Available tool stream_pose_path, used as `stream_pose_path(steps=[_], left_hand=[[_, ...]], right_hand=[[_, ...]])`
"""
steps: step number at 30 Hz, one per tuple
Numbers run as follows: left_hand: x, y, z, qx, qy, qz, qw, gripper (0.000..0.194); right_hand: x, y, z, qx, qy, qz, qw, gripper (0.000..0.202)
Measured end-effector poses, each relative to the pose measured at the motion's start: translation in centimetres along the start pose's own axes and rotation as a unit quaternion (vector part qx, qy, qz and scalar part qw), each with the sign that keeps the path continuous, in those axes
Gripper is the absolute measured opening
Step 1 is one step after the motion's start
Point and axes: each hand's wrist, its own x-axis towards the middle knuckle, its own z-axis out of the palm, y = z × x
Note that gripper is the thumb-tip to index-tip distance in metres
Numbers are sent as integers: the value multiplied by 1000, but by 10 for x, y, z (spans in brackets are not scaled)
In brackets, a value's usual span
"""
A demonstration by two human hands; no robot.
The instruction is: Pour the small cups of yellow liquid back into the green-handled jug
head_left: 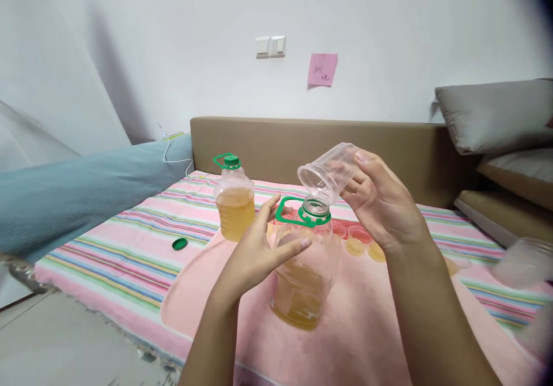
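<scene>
Two bottles: the near bottle (pixel 302 294), just right of centre in the frame, open at the mouth, yellowish liquid in its lower part; the far bottle (pixel 235 213), left of centre, green-capped, with similar liquid
Tilted cup: the clear cup (pixel 339 167) leans over the near bottle's mouth, with no yellow liquid evident inside
Right hand: the grip (pixel 380 201) is clamped on the clear cup
Left hand: the grip (pixel 254 253) has thumb and fingers apart around the near bottle's shoulder; how firmly it holds, I cannot tell
Spill risk: any drops left could miss the narrow mouth if the cup slides off its rim
Tipping risk: a knock to the green handle (pixel 283 218) could rock the bottle on the soft pink cloth (pixel 207 294)
Small cups: right of centre, behind the bottle, small cups (pixel 356 246) contain yellowish liquid
Loose cap: the green cap (pixel 180 243) lies left of centre
</scene>
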Motion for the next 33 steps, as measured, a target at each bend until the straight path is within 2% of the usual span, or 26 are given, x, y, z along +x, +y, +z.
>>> stream_pose_path(steps=[7,11,16,19,24,33], left_hand=[[0,-1,1,19,6,-7,1000,93],[0,1,4,12,-1,3,1000,89],[0,3,8,-12,-14,14,1000,72],[0,3,7,3,-11,17,1000,74],[0,5,6,0,-18,0,1000,77],[-1,6,8,-9,-18,6,1000,75]], right_hand=[[8,6,-7,100,51,35,993,44],[8,4,-12,98,41,32,994,37],[-4,-7,-5,17,20,-20,999,33],[-8,-10,0,-19,3,-55,998,29],[-6,-4,6,-44,11,-93,995,29],[-2,1,11,-75,20,-174,982,21]])
